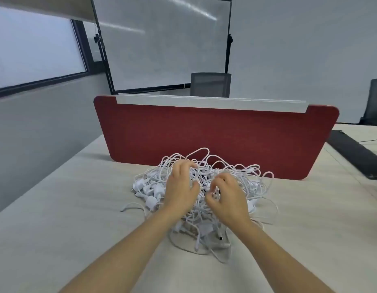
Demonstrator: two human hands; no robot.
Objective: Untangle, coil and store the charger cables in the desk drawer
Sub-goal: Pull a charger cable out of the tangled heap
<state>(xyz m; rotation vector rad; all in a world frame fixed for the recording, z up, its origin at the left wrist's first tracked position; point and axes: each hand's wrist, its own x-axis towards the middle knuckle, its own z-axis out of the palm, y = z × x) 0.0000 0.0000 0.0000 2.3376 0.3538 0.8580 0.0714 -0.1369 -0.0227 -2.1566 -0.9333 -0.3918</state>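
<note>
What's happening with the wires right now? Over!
Left hand deep in cable tangle, hold unclear. Right hand pinching a strand. Tangle all knotted on table, nothing coiled yet. Red divider behind, no drawer in view.

A tangled heap of white charger cables (204, 187) with white plug adapters (150, 190) lies at frame centre, loops sticking upward.

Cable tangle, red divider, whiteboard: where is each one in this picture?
cable tangle (202, 220), head view, white loops between the wrists
red divider (215, 134), head view, middle of its fabric face
whiteboard (162, 43), head view, middle of its writing surface
</note>
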